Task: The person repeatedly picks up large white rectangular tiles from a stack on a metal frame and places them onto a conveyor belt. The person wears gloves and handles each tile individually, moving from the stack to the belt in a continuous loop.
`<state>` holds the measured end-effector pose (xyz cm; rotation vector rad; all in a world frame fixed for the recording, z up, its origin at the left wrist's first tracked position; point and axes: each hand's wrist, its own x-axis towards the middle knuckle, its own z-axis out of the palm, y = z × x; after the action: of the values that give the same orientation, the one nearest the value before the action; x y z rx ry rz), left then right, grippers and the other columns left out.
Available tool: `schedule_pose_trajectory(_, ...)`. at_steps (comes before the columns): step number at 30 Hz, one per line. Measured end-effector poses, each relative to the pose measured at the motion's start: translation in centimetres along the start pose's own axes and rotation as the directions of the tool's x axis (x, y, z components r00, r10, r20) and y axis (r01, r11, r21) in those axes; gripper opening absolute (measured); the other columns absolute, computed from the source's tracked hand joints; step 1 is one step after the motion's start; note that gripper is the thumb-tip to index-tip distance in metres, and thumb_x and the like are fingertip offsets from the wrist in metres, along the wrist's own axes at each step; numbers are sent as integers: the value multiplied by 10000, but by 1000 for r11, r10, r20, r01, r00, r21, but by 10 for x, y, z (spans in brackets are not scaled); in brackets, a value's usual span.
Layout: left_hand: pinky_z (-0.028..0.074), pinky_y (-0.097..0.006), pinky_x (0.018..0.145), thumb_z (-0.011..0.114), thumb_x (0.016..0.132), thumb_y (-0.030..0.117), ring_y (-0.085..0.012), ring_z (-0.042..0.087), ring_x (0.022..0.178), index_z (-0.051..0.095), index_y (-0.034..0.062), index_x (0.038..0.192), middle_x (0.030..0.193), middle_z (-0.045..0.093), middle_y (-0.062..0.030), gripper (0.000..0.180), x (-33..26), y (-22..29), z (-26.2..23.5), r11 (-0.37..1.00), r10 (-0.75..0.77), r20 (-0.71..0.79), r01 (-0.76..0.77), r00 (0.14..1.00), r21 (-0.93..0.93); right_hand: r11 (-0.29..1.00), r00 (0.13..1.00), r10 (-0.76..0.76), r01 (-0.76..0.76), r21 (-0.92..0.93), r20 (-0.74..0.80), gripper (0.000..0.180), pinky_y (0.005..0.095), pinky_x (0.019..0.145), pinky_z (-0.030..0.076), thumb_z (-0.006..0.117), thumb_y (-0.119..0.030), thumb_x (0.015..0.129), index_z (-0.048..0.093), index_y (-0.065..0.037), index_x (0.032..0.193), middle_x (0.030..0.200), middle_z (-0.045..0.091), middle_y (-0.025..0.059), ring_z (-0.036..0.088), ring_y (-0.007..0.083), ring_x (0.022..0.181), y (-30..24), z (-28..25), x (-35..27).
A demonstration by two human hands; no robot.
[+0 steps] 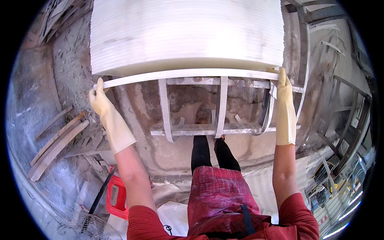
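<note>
Slab: long thin white strip [188, 74], held level in front of the stack, its ends in the two hands.
Left hand: gloved left hand [101, 96], fingers curled closed round the slab's left end.
Right hand: gloved right hand [283, 90], fingers wrapped closed over the slab's right end, thumb pointing up.
Stack: tall pile of white sheets [186, 34], edges ridged, just behind the slab and touching or nearly touching it; which, I cannot tell.
Frame: grey metal rack [218, 129] below the stack, with upright bars and a lower crossbar.
Feet: person's shoe [203, 114] seen through the frame, black trouser legs above a red apron.
Floor: dusty ground with stone chips; offcuts [56, 144] lie well to the left of the person.
Stool: red plastic stool [116, 196] beside the left forearm, low in view.
Fan: wire fan guard [86, 228] at the lower left edge.
</note>
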<state>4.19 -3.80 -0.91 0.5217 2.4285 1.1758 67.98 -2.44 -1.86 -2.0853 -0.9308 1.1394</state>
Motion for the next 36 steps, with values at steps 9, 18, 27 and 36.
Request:
schedule_pose_trajectory(9, 506, -306, 843, 822, 842, 346, -192, 635, 934, 642, -51, 1093, 1034, 664, -109, 502, -24, 0, -8, 990, 19, -15, -21, 1000, -138, 1000, 985, 23, -24, 0, -172, 702, 344, 970, 431, 474, -622, 1000, 698, 33, 1119, 1069, 699, 143, 605, 227, 984, -11, 12, -39)
schedule_pose_trajectory(18, 473, -363, 733, 790, 822, 347, -194, 619, 898, 608, 67, 1004, 976, 664, -97, 381, -69, 38, -18, 998, -44, -105, 40, 994, -44, 986, 992, -89, 99, 130, -85, 649, 338, 985, 406, 429, -558, 1039, 750, 7, 1041, 997, 717, 134, 597, 226, 968, -11, -4, -48)
schedule_pose_trajectory(27, 453, -343, 678, 785, 810, 337, -174, 546, 792, 602, 15, 905, 883, 603, -77, 383, -51, 43, -10, 999, 38, -119, -38, 992, -3, 990, 999, 25, -20, 138, -36, 615, 345, 989, 417, 445, -510, 1044, 700, 36, 1164, 1071, 710, 148, 594, 225, 1058, 3, -14, -23)
schedule_pose_trajectory(36, 518, -371, 626, 692, 888, 379, -229, 632, 754, 582, 3, 996, 914, 630, -131, 406, -26, 46, 1, 984, -173, 18, 172, 985, 35, 1000, 988, 31, -31, 3, -153, 645, 377, 1073, 400, 476, -491, 1012, 589, 64, 1320, 1266, 646, 269, 578, 357, 1244, 24, -6, 10)
